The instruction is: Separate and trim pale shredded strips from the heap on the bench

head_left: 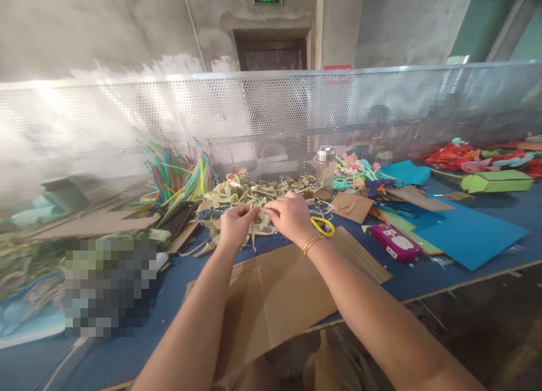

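Observation:
My left hand (234,227) and my right hand (293,217) are close together above the table. Both have thumb and fingers pinched on a thin pale strip (253,226), which looks like dried plant leaf; a loose end dangles under them. Just behind them spreads a heap of similar pale and greenish strips (231,194). A yellow ring handle (324,227), perhaps of scissors, lies beside my right wrist. Below my forearms a flat brown cardboard sheet (275,295) reaches over the table's front edge.
A glass bottle (326,168) stands behind the heap. Colourful thin stems (175,168) lean at back left. To the right lie a purple box (396,242), blue sheets (470,227), a green box (496,181) and red pieces (451,156). A perforated metal screen (275,109) borders the back.

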`<state>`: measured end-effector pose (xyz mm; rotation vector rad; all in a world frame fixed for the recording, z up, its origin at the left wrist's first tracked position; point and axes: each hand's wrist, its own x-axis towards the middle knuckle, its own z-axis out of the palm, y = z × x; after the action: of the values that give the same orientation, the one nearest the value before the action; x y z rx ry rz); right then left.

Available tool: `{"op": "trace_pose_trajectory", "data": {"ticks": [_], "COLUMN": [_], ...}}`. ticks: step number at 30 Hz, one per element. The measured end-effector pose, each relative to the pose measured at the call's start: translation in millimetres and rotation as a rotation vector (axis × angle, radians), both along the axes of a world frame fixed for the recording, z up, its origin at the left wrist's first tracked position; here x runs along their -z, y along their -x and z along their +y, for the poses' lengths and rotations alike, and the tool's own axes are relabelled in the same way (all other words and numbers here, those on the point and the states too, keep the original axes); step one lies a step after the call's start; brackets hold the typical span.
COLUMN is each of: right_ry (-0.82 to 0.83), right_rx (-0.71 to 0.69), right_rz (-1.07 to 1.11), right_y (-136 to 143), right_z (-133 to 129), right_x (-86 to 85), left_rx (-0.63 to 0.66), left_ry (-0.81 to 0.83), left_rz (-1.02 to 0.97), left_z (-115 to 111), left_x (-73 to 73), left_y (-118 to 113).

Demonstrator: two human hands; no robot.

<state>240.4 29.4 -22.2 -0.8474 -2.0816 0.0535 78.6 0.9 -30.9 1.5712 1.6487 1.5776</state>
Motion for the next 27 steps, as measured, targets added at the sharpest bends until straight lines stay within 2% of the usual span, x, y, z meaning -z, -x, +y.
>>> {"op": "trace_pose_trajectory", "data": {"ticks": [3,7,10,16,18,23,27], "right_ry": [0.213,0.621,0.652,0.359,0.318,0.513,0.527], "right_rx": [-0.127,-0.475,-0.603,-0.450,-0.410,-0.466,-0.339], "right_rz": [0.175,0.390,0.412,0.339,0.357,0.411,0.415], "right_y": [2,3,3,4,4,9,8], "right_z": [2,5,5,3,3,5,9], "right_x": [-0.4,1.1,1.2,-0.2,-0.3,4.7,9.8], "left_rx": [-0.022,-0.034,-0.046,-0.003,0.010,0.041,0.102], "left_ry": [0.035,0.064,0.074,0.127,0.137,0.064,0.023], "left_rz": [0.003,0.005,0.017,0.069,0.080,0.062,0.020], "left_z": [0,1,2,3,3,5,8], "left_x": [0.8,2.3,3.3,5.0,6.3,10.2,11.7], "left_y": [3,4,5,5,4,4,3]}}
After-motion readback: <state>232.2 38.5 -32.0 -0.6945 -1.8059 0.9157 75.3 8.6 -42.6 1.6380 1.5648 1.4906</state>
